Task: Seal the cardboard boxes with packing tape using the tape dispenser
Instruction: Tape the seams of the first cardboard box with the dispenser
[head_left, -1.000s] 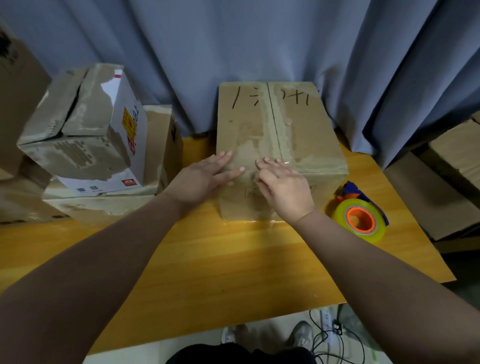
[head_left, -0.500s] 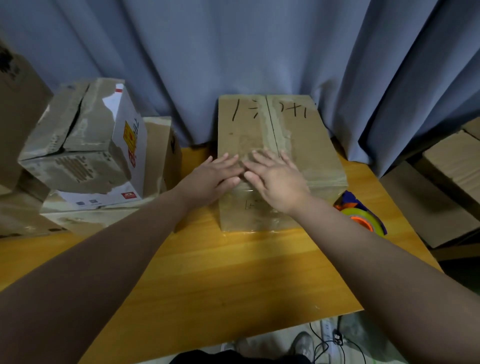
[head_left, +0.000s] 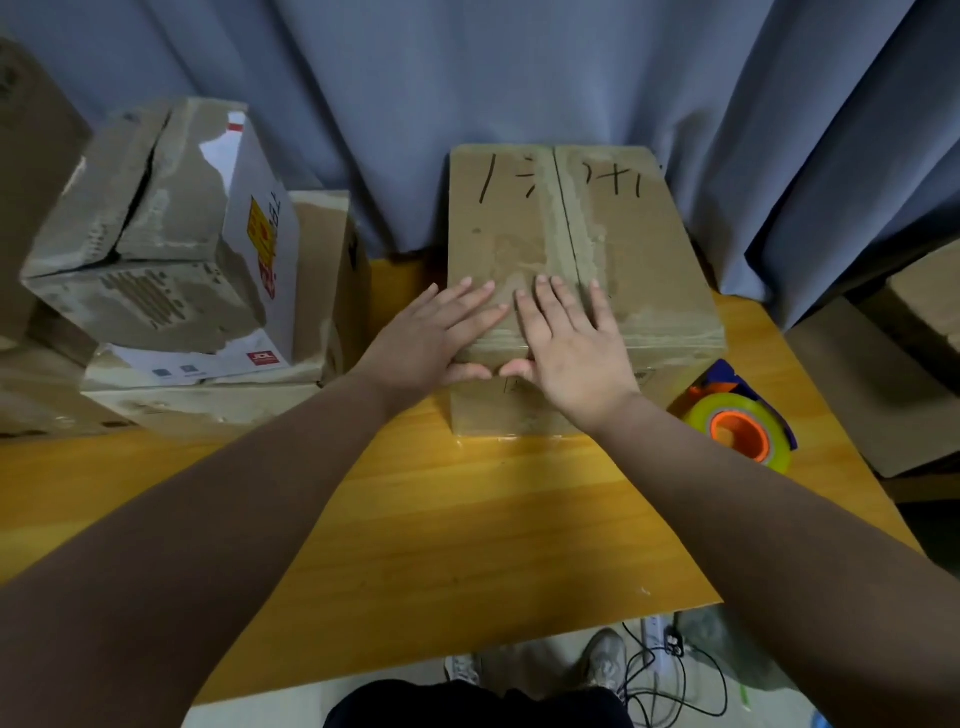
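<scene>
Since half a second before, both our hands had slid back toward the near top edge of the cardboard box (head_left: 613, 249), thumbs now hooked over its front face. The wooden table (head_left: 467, 519) carried that box at its 12 o'clock edge against the blue curtain (head_left: 519, 67). Black handwritten strokes, which we could not read, crossed the box's far top beside its taped seam. At 9 o'clock, a stack of worn boxes (head_left: 156, 249) showed a red "JDL" mark and a yellow label. Our left hand (head_left: 436, 338) and right hand (head_left: 571, 343) lay flat, fingers spread, gripping nothing. The tape dispenser (head_left: 740, 428) sat at 3 o'clock, just beside the box.
</scene>
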